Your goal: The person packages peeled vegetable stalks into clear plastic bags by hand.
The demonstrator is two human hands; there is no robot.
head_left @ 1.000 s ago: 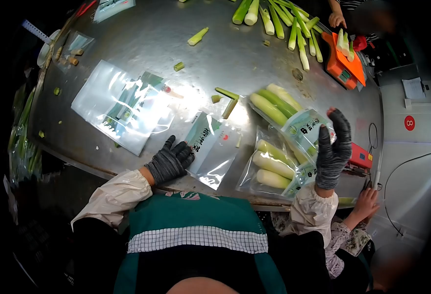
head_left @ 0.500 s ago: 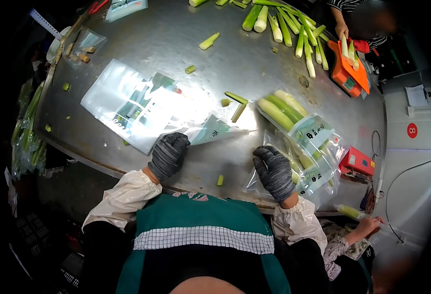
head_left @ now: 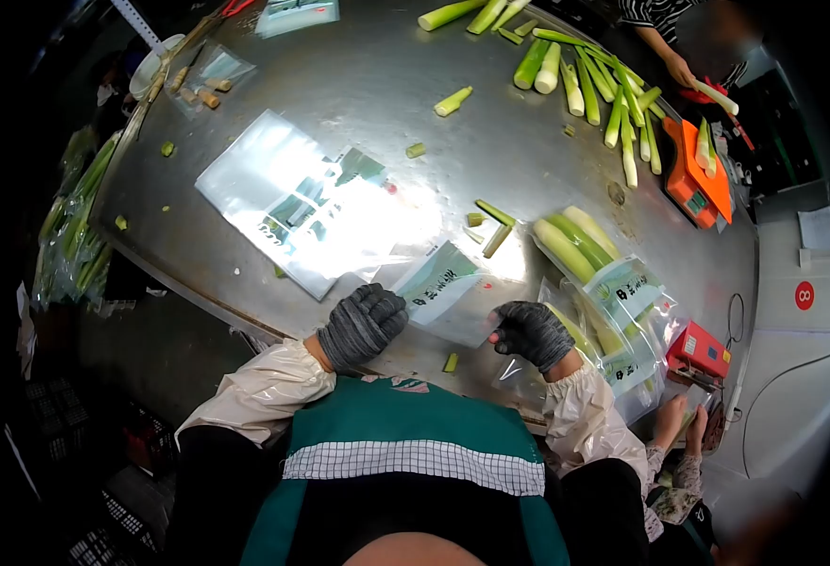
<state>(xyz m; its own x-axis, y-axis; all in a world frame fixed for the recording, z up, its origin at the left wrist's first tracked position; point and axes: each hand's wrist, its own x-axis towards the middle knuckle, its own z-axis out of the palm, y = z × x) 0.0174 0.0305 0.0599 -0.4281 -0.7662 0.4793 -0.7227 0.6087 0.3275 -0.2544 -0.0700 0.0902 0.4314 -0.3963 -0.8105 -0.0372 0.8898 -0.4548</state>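
A workroom, dark at the left and pale-walled at the right, surrounds a metal counter [head_left: 339, 85] in the head view. The printed bag [head_left: 445, 283] lies flat-looking, close in from the near edge, between the person's two gloved hands. The left hand [head_left: 366, 326] is closed, knuckles up, gripping the bag's left side; the right hand [head_left: 534, 336] has its fingers curled at the other side, and whether they pinch the film cannot be told. Holding from both sides probably keeps thin film taut.

The bag's longer run seems to go from hand to hand, roughly along the near edge; its green printed panel slants from the left hand toward the far right corner, with clear film on the right-hand side. Which end is the mouth cannot be told.

Toward the left edge, a stack of clear bags [head_left: 268, 170] sits fanned beside the left hand, likely for easy reach. Filled bags [head_left: 580, 247] overlap near the right edge, their pale stalks pointing toward the far edge, perhaps grouped to free the middle. Loose stalks [head_left: 575, 92] pile along the far edge, by an orange scale [head_left: 707, 179] at the far right corner, where a co-worker's hand [head_left: 681, 72] holds one stalk.
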